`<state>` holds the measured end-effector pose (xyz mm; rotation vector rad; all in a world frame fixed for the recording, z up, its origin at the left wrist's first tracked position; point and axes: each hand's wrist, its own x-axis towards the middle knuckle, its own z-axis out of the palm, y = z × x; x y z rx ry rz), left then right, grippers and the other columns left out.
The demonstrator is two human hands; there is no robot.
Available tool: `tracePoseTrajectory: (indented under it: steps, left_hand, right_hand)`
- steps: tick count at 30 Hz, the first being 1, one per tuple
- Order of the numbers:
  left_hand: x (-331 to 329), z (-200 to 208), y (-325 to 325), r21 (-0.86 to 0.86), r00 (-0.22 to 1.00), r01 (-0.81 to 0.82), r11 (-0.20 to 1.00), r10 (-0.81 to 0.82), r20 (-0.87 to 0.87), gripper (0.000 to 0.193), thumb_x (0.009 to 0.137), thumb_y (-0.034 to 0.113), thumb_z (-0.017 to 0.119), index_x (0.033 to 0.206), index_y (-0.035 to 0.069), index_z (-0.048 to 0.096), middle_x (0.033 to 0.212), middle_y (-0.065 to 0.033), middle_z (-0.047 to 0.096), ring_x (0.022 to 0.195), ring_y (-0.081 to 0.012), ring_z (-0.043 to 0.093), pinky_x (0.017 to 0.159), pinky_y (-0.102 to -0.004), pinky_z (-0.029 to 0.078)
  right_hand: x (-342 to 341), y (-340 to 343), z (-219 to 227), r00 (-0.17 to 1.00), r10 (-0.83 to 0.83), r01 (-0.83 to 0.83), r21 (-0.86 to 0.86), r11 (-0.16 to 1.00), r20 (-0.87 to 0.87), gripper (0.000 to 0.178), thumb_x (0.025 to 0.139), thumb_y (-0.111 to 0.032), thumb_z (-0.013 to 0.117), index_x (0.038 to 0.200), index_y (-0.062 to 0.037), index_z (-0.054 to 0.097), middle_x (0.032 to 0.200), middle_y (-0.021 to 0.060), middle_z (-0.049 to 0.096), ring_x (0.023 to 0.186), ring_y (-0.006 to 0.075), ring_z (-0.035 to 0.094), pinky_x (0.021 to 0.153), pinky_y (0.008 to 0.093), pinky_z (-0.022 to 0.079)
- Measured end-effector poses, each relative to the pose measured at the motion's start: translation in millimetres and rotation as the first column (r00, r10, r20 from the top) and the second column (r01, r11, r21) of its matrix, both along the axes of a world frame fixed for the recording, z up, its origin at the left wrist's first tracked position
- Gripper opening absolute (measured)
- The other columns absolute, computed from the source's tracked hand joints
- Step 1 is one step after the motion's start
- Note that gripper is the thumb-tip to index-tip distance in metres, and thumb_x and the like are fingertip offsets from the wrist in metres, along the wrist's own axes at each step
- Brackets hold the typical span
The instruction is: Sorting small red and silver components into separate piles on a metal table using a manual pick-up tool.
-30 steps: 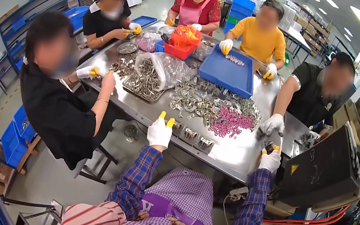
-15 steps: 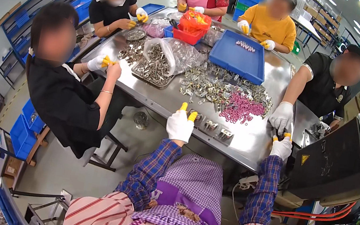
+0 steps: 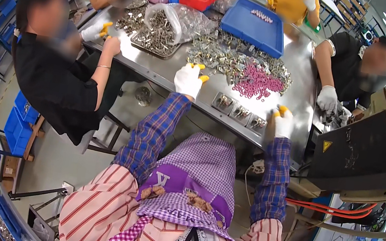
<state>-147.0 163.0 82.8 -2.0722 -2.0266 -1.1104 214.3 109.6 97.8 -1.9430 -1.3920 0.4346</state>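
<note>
My left hand (image 3: 189,80), in a white glove with yellow fingertips, reaches over the table's front edge beside the pile of metal parts. Its thumb and fingers are apart, and nothing shows between them. My right hand (image 3: 282,123), gloved alike, is at the table's front right, its fingers bent together; whatever they hold is too small and blurred to name. Between my hands, three small square metal blocks (image 3: 241,113) stand in a row along the edge, with small parts on them. Beyond them lies a heap of pink rings (image 3: 255,82) next to loose metal brackets (image 3: 211,54).
The steel table (image 3: 153,70) carries a blue tray (image 3: 253,33), a metal tray of small parts (image 3: 157,45) with a plastic bag, and a red basket (image 3: 195,1). Several co-workers sit around it. A dark machine box (image 3: 358,156) stands at the right.
My right hand has moved left, away from the co-worker's gloved hand, towards the blocks. My left hand has shifted left, its fingers bending rightward. The co-worker's hand has drawn back. The view has tilted down.
</note>
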Motion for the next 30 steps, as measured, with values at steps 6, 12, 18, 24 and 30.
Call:
tracePoseTrajectory:
  steps: [6, 12, 18, 24, 30]
  left_hand:
    - [5.7, -10.5, 1.0, 0.0, 0.998, -0.034, 0.999, 0.034, 0.046, 0.026, 0.078, 0.031, 0.066, 0.098, 0.013, 0.066, 0.091, -0.0095, 0.06, 0.07, -0.0285, 0.059, 0.065, -0.0395, 0.047]
    - [3.0, -17.0, -0.5, -0.007, 0.996, -0.006, 1.0, 0.006, 0.084, 0.026, 0.077, 0.028, 0.066, 0.098, 0.013, 0.067, 0.089, -0.0088, 0.061, 0.07, -0.0287, 0.059, 0.064, -0.0394, 0.048]
    - [-2.8, -9.1, -18.5, -0.086, 0.95, 0.114, 0.99, -0.083, 0.302, 0.018, 0.082, 0.021, 0.061, 0.095, 0.011, 0.068, 0.093, -0.0086, 0.063, 0.077, -0.0253, 0.061, 0.069, -0.0344, 0.049]
    - [26.4, 26.1, -21.9, 0.046, 0.743, 0.236, 0.971, -0.211, 0.635, 0.024, 0.086, 0.019, 0.058, 0.109, 0.013, 0.064, 0.094, -0.0058, 0.068, 0.07, -0.0191, 0.061, 0.062, -0.0322, 0.049]
    - [93.0, 76.1, -82.8, -0.272, 0.791, 0.508, 0.817, -0.318, 0.522, 0.046, 0.083, 0.023, 0.064, 0.126, 0.011, 0.053, 0.097, -0.0076, 0.065, 0.075, -0.0181, 0.059, 0.068, -0.0292, 0.049]
  right_hand:
    - [-22.8, 32.4, 4.5, 0.967, 0.189, -0.179, -0.072, 0.981, 0.17, 0.024, 0.078, -0.02, 0.067, 0.098, -0.0059, 0.068, 0.091, 0.0093, 0.068, 0.082, 0.0222, 0.063, 0.076, 0.0304, 0.05]
    - [-16.9, 31.6, 10.7, 0.843, 0.295, -0.274, -0.112, 0.955, 0.451, 0.023, 0.079, -0.018, 0.067, 0.097, -0.0034, 0.068, 0.091, 0.0112, 0.068, 0.079, 0.0241, 0.064, 0.075, 0.0297, 0.05]
    - [-31.8, -50.4, 28.8, 0.965, 0.188, -0.232, 0.269, 0.935, 0.181, 0.02, 0.079, -0.011, 0.066, 0.097, -0.0014, 0.068, 0.092, 0.0134, 0.069, 0.078, 0.0249, 0.064, 0.072, 0.0283, 0.05]
    - [-41.4, -71.1, 48.3, 0.945, 0.323, -0.323, 0.001, 0.946, 0.054, 0.023, 0.078, -0.004, 0.067, 0.1, 0.0007, 0.065, 0.095, 0.0079, 0.067, 0.078, 0.0159, 0.06, 0.074, 0.025, 0.048]
    - [-21.7, -58.8, 24.8, 0.905, 0.352, -0.358, 0.021, 0.933, -0.239, 0.025, 0.075, -0.004, 0.069, 0.099, 0.001, 0.065, 0.088, 0.0062, 0.065, 0.069, 0.0141, 0.056, 0.068, 0.0227, 0.047]
